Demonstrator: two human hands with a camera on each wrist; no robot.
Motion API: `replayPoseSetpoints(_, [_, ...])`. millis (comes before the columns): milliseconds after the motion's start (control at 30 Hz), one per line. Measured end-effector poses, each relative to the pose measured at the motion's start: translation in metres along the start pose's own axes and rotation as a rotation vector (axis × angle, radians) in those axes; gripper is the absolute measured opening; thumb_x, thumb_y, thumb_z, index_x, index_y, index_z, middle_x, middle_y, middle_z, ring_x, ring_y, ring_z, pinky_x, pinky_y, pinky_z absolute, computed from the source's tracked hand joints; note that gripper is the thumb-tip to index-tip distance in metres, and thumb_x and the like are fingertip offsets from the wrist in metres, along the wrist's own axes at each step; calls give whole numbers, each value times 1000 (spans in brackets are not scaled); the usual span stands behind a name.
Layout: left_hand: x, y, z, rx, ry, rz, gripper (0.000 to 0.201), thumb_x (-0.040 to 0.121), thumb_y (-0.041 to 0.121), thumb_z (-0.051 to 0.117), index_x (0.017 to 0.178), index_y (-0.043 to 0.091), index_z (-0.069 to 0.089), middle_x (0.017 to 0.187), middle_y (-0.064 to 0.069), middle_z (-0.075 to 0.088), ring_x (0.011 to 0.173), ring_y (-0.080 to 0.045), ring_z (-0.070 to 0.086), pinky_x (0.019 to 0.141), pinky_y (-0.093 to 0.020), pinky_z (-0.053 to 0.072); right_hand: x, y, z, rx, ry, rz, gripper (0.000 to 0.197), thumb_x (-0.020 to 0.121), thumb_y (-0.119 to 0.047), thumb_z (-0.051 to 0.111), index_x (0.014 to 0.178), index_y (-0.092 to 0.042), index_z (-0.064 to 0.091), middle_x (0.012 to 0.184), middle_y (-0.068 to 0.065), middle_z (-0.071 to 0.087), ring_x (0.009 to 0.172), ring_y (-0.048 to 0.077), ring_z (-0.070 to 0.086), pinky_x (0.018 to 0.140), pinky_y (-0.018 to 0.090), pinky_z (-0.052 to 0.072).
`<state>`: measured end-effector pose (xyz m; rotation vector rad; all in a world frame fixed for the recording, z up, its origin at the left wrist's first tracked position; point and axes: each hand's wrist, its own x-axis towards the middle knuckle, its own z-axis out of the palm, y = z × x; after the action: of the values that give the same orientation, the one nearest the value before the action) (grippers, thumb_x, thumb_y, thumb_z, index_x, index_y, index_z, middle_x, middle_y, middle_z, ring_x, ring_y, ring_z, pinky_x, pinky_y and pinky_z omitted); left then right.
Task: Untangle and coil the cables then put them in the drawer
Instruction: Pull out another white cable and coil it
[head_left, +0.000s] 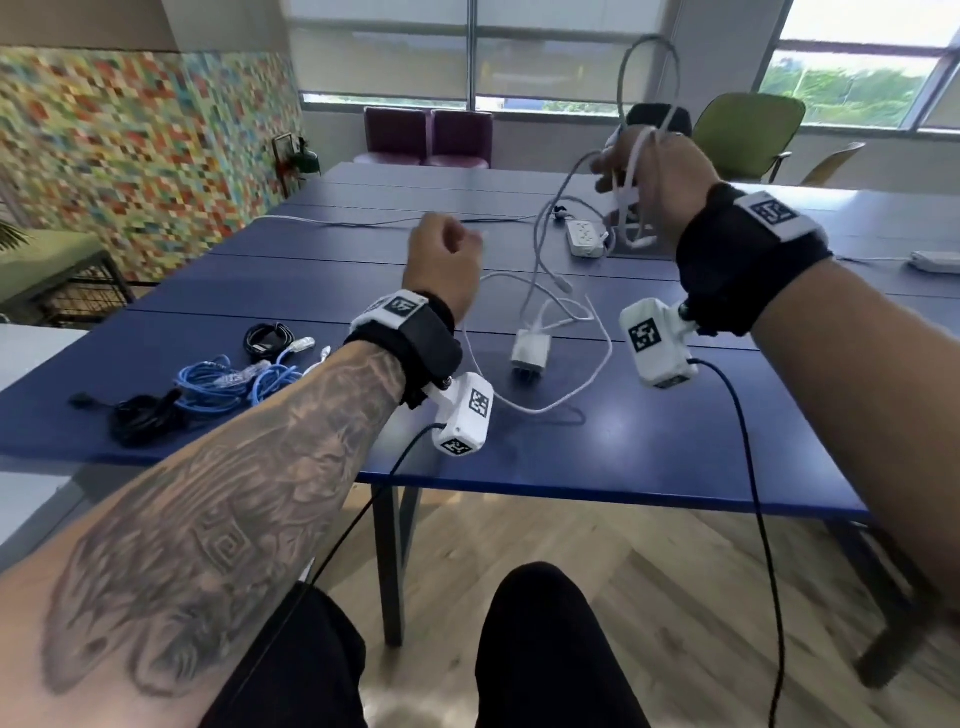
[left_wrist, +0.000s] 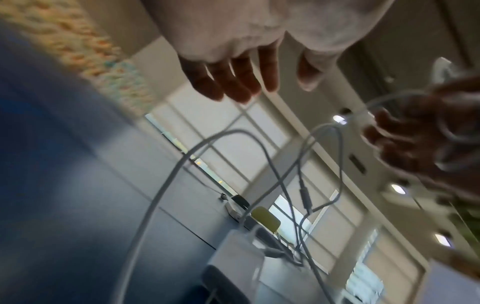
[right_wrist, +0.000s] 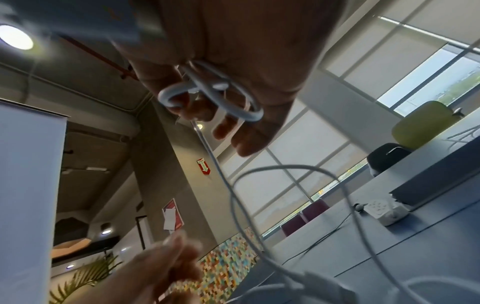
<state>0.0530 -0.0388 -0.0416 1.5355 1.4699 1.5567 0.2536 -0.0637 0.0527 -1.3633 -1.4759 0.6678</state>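
A: Where is the right hand (head_left: 657, 171)?

B: Upper right of the head view, raised above the blue table (head_left: 597, 457). Its fingers are curled round several loops of the white cable (head_left: 540, 249); the right wrist view shows the loops lying across the palm and fingers. One loop arcs up above the hand, in front of the window.

A: And the rest of that cable?

B: It hangs from the hand down to the table at the frame's centre, where it lies in loose tangled loops around a white charger block (head_left: 530, 351).

A: The left hand (head_left: 441, 260)?

B: Centre of the head view, above the table, fingers folded in like a loose fist. In the left wrist view the fingers (left_wrist: 233, 82) hang curled with nothing between them (the picture is blurred, so I would not swear to a thin strand).

A: Other cables?

B: At centre left of the head view lie 3 bundles: a blue cable (head_left: 228, 382), a black coil (head_left: 267, 338) behind it and a black cable (head_left: 140, 415) nearest the table edge. A white power strip (head_left: 587, 238) sits below the right hand.

A: A drawer?

B: I cannot tell where it is.
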Motion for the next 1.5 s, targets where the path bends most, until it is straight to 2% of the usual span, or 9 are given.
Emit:
replayPoseSetpoints(100, [-10,16,13,115,-289,143,33,87,44,67,108,20,61,100,2,59,82,-8,54,73,-18,45,-6,-7,10,98,-39,-11,11,83,-30,49,84,-22,55,97,2,60,79,11,61,67,22,55])
replayPoseSetpoints(233, [-13,12,25,88,-330,122,4,86,22,69,89,20,72,77,3,68,60,-10,57,69,-25,51,-12,-11,17,276,-31,48,22,78,-28,52,92,-12,59,115,17,64,101,28,66,86,40,59])
replayPoseSetpoints(433, [-32,-2,31,307,-558,108,44,87,25,70,129,22,60,124,-5,65,107,-28,62,96,-31,46,-19,-25,10,647,-52,17,17,93,-10,44,89,-2,58,109,26,71,97,39,71,76,47,61])
replayPoseSetpoints(767, [-33,-19,43,305,-487,57,28,91,22,65,118,26,69,108,-1,71,87,-21,66,72,-17,44,-19,-45,-7,1003,-85,-14,28,101,-17,34,76,-11,44,83,14,68,79,32,73,66,35,56])
replayPoseSetpoints(900, [-28,-23,39,148,-419,65,16,93,18,62,102,17,75,98,-6,75,75,-15,65,81,-32,56,-12,-37,-13,687,7,-1,24,96,-23,39,72,-19,42,61,-2,45,44,15,32,52,26,34])
replayPoseSetpoints(1000, [-22,-25,35,150,-397,87,16,94,25,59,94,18,74,81,2,72,61,-3,55,78,-34,57,-15,-25,-9,-220,4,-118,14,91,-36,58,82,-26,55,73,-9,52,58,7,48,59,26,39])
replayPoseSetpoints(1133, [-21,-15,30,205,-409,144,17,94,32,61,100,24,75,70,9,65,53,-3,52,65,-25,47,-34,6,23,-910,-395,-101,32,80,-54,73,85,-23,65,80,-4,61,79,19,57,64,26,40])
replayPoseSetpoints(1233, [-22,-18,29,201,-416,146,12,88,36,67,92,29,76,82,2,74,71,-12,62,75,-30,53,-35,21,28,-915,-343,-99,31,87,-44,69,66,-23,58,73,0,61,73,21,56,61,26,39])
replayPoseSetpoints(1500, [-13,-28,17,469,-321,13,21,91,30,63,103,19,76,94,-6,75,88,-25,68,76,-25,50,-21,18,-5,-203,87,-7,17,83,-28,67,82,-12,73,64,1,57,59,18,49,62,34,43])
